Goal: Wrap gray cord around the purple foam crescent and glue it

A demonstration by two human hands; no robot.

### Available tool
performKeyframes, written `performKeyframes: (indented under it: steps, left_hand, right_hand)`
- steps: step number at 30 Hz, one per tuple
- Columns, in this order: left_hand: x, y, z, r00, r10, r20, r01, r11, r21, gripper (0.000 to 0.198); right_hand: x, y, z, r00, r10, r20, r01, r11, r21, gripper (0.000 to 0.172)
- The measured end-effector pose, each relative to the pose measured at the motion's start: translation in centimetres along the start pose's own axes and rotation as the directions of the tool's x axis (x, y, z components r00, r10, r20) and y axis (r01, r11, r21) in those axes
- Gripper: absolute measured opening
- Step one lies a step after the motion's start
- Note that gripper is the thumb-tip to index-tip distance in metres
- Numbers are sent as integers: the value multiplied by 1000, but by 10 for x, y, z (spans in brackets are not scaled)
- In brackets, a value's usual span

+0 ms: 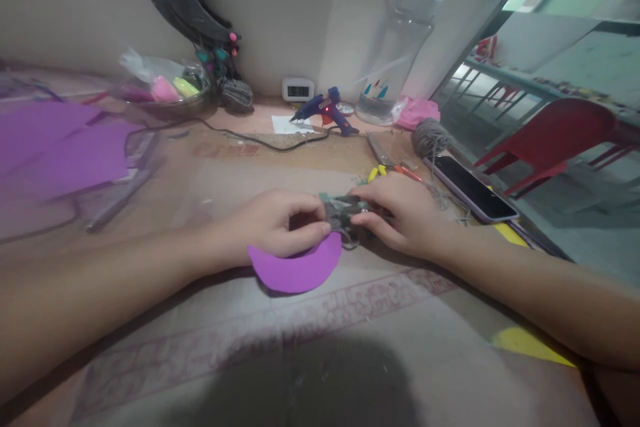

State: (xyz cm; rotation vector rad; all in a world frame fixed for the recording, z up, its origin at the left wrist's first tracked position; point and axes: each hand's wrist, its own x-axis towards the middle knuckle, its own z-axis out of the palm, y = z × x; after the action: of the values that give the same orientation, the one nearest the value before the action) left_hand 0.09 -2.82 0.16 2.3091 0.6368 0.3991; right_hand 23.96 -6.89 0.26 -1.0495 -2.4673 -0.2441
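A purple crescent cut-out (295, 272) lies just below my left hand (280, 220), its right tip reaching up to the grey yarn (343, 213). Thumb and fingers of the left hand are closed on one end of this yarn. From the other side, my right hand (400, 213) pinches the yarn and a dark bit that I cannot make out. Whether the yarn is wound onto the crescent's tip is unclear. Beyond the right hand lie scissors (380, 152) with yellow-and-orange handles, partly hidden by that hand.
A blue glue gun (325, 109) with a lit red light stands behind, its cord running left. Purple sheets (55, 147) are at left. A phone (475, 188), a grey yarn ball (431, 138), a bottle (393, 60), a clock (298, 89) and a bowl (170, 107) surround the work area.
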Motion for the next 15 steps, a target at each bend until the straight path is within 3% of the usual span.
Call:
performKeyframes:
  steps: [4,6,9,15]
  left_hand:
    - [0,1,-1,999,-33,16,33,999,-5,26]
    - [0,0,-1,999,-32,23,32,999,-10,26]
    - [1,-1,0,999,-18,28,19,1000,-22,27]
    - [0,-3,3,996,3,-86,-5,1000,-30,25]
  right_hand:
    - [2,8,6,979,199,-43,-194,975,105,30]
    - [4,11,8,968,249,-29,-243,961,128,38]
    - [6,13,10,971,239,13,-239,961,138,47]
    - [6,2,2,987,160,16,-160,958,237,26]
